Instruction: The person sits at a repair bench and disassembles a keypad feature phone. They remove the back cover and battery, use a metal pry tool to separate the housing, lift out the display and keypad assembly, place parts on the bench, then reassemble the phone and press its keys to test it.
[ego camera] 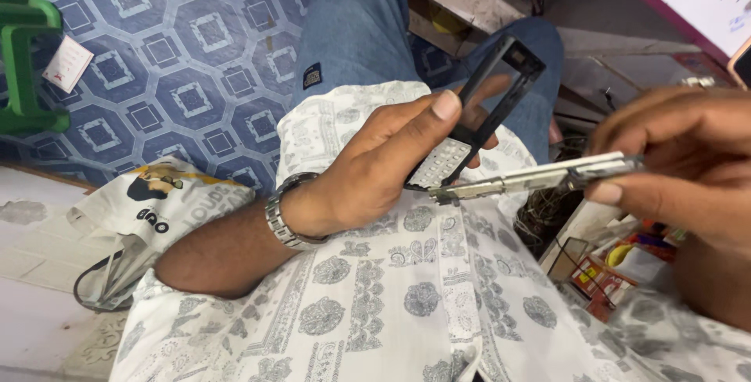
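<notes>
Nearest, the left hand [375, 167] grips a black phone frame [477, 108], thumb pressed on its edge, keypad end low, its long axis slanting up and away. Just right of the frame, the right hand [680, 163] pinches a thin metal phone body [540, 177] lying level, its tip touching the frame's lower end. Beyond lies patterned blue floor [180, 61].

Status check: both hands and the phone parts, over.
Left hand grips black plastic phone front frame. Right hand pinches flat silver metal phone body. Parts apart, nothing between.
</notes>
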A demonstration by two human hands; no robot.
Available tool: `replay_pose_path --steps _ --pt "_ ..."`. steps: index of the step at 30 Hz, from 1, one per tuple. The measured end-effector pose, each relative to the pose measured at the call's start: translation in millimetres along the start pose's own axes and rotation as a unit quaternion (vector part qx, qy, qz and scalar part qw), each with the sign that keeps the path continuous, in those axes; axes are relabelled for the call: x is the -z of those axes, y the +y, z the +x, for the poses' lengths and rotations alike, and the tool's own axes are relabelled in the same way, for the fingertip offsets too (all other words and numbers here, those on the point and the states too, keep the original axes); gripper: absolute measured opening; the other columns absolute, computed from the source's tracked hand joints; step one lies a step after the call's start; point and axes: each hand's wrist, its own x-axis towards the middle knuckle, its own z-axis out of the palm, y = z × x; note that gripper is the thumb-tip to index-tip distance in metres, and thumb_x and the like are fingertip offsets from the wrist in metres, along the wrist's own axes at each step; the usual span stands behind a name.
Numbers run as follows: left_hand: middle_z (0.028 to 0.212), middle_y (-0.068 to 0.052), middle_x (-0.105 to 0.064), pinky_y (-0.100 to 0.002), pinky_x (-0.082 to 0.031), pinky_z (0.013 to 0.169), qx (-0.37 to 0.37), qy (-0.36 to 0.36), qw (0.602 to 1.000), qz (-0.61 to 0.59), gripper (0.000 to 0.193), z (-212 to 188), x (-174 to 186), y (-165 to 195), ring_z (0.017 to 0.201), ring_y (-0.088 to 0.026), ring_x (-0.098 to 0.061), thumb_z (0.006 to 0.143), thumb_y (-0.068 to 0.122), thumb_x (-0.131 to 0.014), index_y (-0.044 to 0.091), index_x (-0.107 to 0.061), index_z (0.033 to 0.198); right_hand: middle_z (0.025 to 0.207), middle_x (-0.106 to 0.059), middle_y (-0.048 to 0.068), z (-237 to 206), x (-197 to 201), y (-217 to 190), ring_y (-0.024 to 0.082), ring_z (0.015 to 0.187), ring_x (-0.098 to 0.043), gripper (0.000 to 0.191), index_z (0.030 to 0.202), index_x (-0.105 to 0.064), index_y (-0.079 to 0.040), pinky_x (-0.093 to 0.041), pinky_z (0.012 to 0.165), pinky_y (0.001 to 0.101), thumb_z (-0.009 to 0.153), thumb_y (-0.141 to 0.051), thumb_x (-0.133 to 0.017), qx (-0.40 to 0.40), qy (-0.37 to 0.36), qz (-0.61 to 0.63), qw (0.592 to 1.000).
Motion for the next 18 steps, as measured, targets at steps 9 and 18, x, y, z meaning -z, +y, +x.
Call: replay_pose_path --steps 9,18 --pt "0.117 -0.011 -0.072 -0.030 -0.054 0.104 -0.007 -0.029 0.999 -0.033 0.055 2 1 -11 0.113 -0.015 -0.067 0.122 0.041 -0.035 -0.002 -0.047 0.154 0.099 -0.070 0.016 23 0 -16 0.017 0.088 -0.080 0.015 0.096 -0.069 0.002 -0.062 0.073 0.0307 0.084 0.003 -0.076 -0.118 -0.026 -0.110 0.987" --pt "0.118 -0.012 -0.073 -0.029 -0.056 0.103 0.010 -0.038 0.998 -0.042 0.054 4 3 -15 0.112 -0.013 -0.069 0.122 0.038 -0.033 -0.002 -0.045 0.156 0.096 -0.070 0.014 38 2 -12 0.019 0.081 -0.073 0.017 0.096 -0.071 0.000 -0.059 0.068 0.0306 0.080 0.003 -0.079 -0.119 -0.063 -0.117 0.984"
